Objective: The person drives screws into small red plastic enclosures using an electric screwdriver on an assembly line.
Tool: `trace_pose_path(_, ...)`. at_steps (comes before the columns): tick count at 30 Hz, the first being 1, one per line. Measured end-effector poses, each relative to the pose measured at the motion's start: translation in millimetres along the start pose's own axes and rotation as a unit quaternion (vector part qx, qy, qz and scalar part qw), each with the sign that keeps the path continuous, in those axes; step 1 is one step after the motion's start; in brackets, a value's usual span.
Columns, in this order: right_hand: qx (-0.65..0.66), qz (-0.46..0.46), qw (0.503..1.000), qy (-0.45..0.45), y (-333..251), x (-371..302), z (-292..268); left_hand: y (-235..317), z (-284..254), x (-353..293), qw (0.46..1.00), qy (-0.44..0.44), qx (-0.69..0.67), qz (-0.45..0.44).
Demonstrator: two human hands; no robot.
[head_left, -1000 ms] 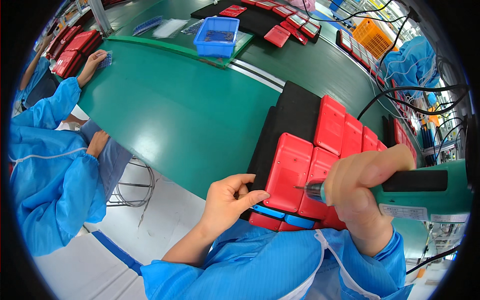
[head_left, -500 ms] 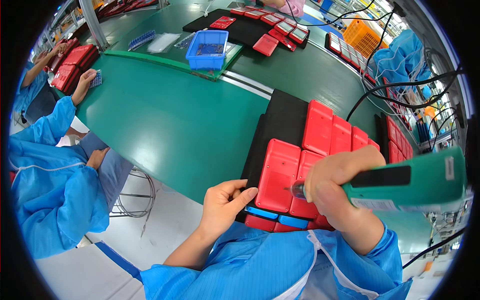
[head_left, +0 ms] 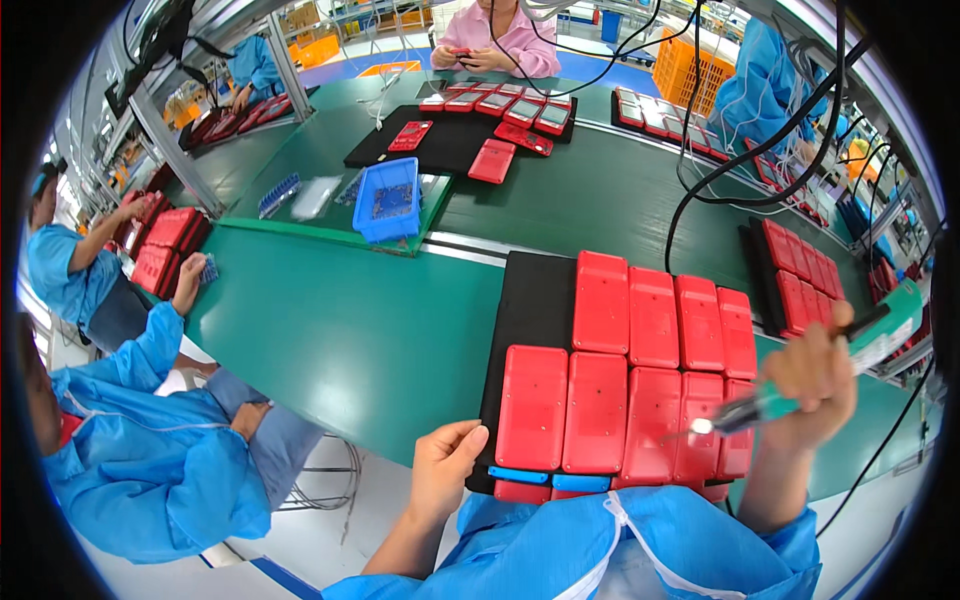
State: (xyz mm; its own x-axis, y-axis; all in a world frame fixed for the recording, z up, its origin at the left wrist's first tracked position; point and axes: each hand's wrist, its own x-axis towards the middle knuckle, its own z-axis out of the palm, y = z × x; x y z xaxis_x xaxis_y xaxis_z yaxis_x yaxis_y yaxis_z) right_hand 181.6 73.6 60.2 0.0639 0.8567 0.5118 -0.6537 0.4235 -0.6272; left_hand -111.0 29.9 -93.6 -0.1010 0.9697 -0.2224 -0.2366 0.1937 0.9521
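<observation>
My right hand is wrapped round a green electric screwdriver. Its thin bit points left, over the near row of red plastic cases; I cannot tell whether the tip touches one. The cases lie in two rows, small holes in their faces, on a black tray. Beside the tray's near left corner is my left hand, fingers curled and thumb pressed against them. Whatever it may hold is hidden. Blue strips show along the tray's near edge, with more red cases below them.
Ahead on the green table stands a blue bin of small parts. Beyond it, a black mat carries more red cases. Black cables hang at the right. Co-workers sit at the left and far side.
The screwdriver in my right hand has moved right, away from the leftmost near case. My left hand stays by the tray corner, more curled. The view has tilted up, showing more of the far side.
</observation>
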Motion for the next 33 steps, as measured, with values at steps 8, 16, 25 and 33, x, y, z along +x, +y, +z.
trace_pose_path(8,0.206,0.034,0.975,0.082,-76.4,14.4,-108.7,18.5,12.5,36.7,0.989,-0.061,-0.118,-0.069)
trace_pose_path(16,0.314,0.042,0.943,0.099,-73.4,38.0,-162.9,24.0,10.4,48.3,0.996,-0.063,-0.042,-0.053)
trace_pose_path(25,0.391,0.061,0.915,0.077,-33.5,45.7,-180.7,31.3,7.1,53.8,0.993,-0.073,0.036,-0.087)
trace_pose_path(33,0.472,0.070,0.879,-0.001,-5.4,34.2,-191.5,28.0,8.6,57.8,0.991,-0.113,0.015,-0.076)
